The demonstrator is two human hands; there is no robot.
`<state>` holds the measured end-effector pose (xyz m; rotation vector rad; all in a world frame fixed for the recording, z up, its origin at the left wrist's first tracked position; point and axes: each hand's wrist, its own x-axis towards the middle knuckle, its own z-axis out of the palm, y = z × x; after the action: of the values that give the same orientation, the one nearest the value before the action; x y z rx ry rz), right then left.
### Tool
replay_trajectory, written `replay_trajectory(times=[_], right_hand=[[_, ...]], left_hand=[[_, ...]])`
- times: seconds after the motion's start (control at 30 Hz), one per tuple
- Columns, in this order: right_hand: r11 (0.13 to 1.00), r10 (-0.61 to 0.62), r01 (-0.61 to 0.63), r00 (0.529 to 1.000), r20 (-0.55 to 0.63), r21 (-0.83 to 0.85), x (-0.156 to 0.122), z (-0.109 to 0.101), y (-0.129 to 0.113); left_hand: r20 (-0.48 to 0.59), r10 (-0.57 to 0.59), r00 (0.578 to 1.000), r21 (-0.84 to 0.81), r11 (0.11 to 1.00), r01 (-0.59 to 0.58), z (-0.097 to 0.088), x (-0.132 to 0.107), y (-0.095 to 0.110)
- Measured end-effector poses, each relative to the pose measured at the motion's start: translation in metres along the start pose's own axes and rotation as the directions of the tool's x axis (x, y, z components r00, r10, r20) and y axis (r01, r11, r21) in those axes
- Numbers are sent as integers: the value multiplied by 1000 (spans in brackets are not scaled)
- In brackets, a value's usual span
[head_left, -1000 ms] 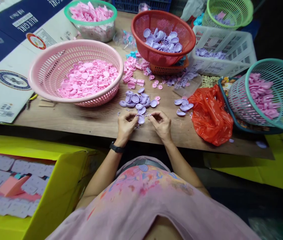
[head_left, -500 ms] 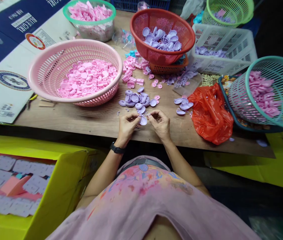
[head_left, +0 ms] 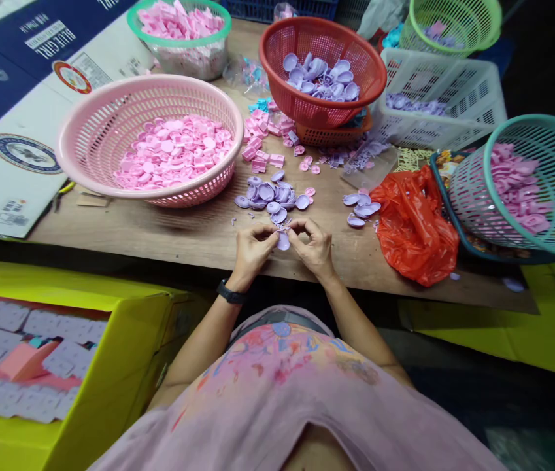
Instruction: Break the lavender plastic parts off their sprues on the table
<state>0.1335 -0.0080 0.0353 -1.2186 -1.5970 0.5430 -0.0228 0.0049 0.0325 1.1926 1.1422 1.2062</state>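
Close to the table's front edge, my left hand point(head_left: 256, 248) and my right hand point(head_left: 314, 245) meet with pinched fingers at a small purple plastic oval shell point(head_left: 283, 241). Both sets of fingertips touch its upper end, where a thin purple bit shows; the exact grip there is too small to make out. Just beyond my fingers lies a loose pile of purple oval shells point(head_left: 266, 192), with tiny purple scraps around it. A smaller group of purple shells point(head_left: 365, 210) rests to the right of my right hand.
A pink basket point(head_left: 152, 85) of pink parts stands at left, a red basket point(head_left: 323, 112) of purple shells at the back. On the right are a red plastic bag point(head_left: 414, 226) and a tilted teal basket point(head_left: 473, 176). A yellow box point(head_left: 134, 314) sits below left.
My right hand has come in towards the left, so its fingertips now meet the shell beside my left fingers. The shell has tilted and sits slightly lower in view.
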Motion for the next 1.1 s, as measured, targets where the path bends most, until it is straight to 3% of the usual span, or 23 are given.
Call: replay_trajectory(times=[0.63, 0.87, 1.1], right_hand=[[994, -91, 96, 993, 74, -61, 0, -1, 5], [989, -123, 127, 991, 55, -81, -2, 0, 6], [990, -90, 92, 996, 21, -103, -3, -1, 5]], left_hand=[[15, 24, 1000, 87, 996, -25, -3, -1, 4], [81, -123, 989, -63, 990, 129, -1, -3, 0], [45, 18, 999, 30, 999, -20, 3, -1, -7]])
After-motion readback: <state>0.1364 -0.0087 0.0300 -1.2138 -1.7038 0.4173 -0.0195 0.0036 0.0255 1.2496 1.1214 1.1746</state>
